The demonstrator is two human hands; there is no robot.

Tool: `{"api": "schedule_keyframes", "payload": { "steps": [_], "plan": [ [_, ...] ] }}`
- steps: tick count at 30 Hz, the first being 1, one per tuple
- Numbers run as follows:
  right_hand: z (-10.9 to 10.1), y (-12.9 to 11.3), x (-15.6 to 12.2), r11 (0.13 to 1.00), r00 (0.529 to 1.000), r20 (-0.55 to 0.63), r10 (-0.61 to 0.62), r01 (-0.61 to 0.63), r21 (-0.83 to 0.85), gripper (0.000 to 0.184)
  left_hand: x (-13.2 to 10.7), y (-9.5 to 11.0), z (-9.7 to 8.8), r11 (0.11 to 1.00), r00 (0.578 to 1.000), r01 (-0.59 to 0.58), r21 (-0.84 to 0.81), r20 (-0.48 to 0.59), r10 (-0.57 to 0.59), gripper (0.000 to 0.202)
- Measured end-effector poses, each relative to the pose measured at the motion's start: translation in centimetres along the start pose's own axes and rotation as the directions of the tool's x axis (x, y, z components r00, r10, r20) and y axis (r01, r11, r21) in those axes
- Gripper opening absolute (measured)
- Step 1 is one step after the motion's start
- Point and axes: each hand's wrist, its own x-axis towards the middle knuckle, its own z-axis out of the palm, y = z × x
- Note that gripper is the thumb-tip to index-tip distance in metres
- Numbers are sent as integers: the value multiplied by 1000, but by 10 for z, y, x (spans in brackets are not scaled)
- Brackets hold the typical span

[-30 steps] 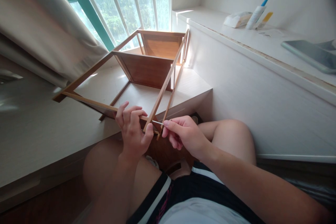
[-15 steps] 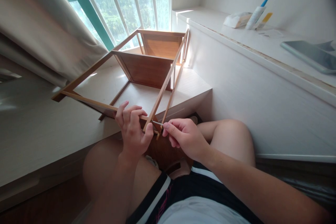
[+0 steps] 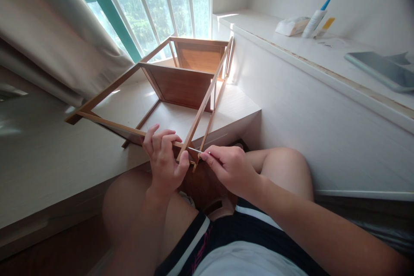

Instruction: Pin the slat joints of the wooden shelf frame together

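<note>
A brown wooden rack [image 3: 181, 84] with panel shelves lies on its side on the pale ledge, its near end toward me. My left hand [image 3: 164, 159] grips the near corner, fingers over the end rail and thumb against the post. A thin silver hex key [image 3: 195, 150] is pinched between the thumb and fingers of my right hand [image 3: 231, 166]. Its tip meets the post of the rack close to my left thumb. The fastener at that tip is too small to make out.
A white counter [image 3: 291, 49] rises on the right, bearing a white tube with a blue tip [image 3: 314, 23], a packet [image 3: 291, 26] and a phone-like dark slab [image 3: 380, 69]. A curtain [image 3: 48, 30] hangs at the left beside the barred window. My knees flank the rack's near corner.
My right fingers have shifted on the hex key, and more of its shaft now shows, with its near end above the thumb. My left hand and the rack stay in place.
</note>
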Motion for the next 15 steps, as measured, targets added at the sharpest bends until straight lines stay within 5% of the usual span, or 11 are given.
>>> {"api": "schedule_keyframes", "payload": {
  "steps": [5,15],
  "plan": [
    [1,8,-2,953,982,14,-188,186,-241,36,0,0,0,1000,1000,1,-1,-6,-1,18],
    [2,9,-2,910,960,-12,-279,261,-321,34,0,-1,1,1000,1000,-10,-2,-14,10,18]
  ]
}}
